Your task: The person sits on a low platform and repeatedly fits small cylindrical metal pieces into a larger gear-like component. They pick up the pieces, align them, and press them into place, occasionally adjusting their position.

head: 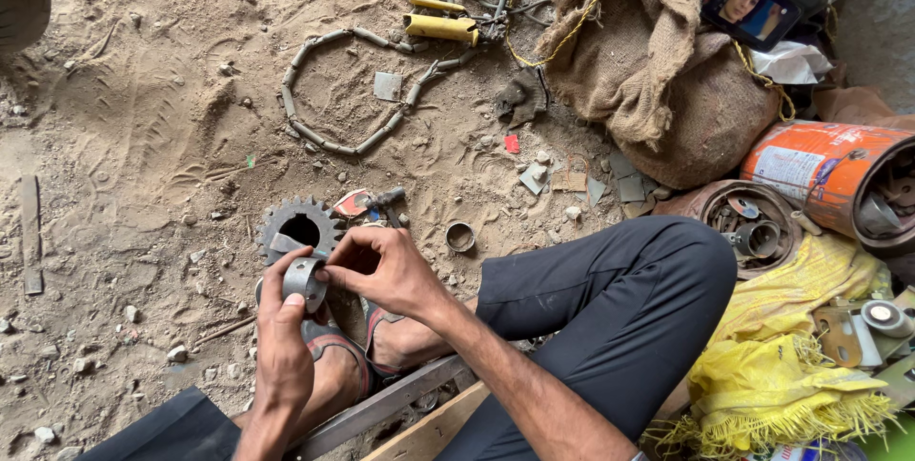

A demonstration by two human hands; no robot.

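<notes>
Holding item one, a short grey metal ring (pixel 303 280), between both hands near the bottom left of the view, I am seeing it just above the sandalled feet. Left hand (pixel 283 339) is closing around it from the near side, thumb on the rim; right hand (pixel 381 266) is pinching its right edge, so both are clamped on the same piece. Its bore axis is running roughly left to right. The left hand is carrying the weight; the right is only touching the edge.

Item two, a toothed sprocket (pixel 297 225), is lying flat on the sandy floor (pixel 143 137) just beyond the ring, on the far side. Item three, a small loose ring (pixel 460 236), is sitting to the right of it. Item four, a chain (pixel 343 89), is curling farther off. Burlap sack (pixel 658 70) and orange tin (pixel 829 175) are standing far right, well apart. Nothing is lying between ring and sprocket.
</notes>
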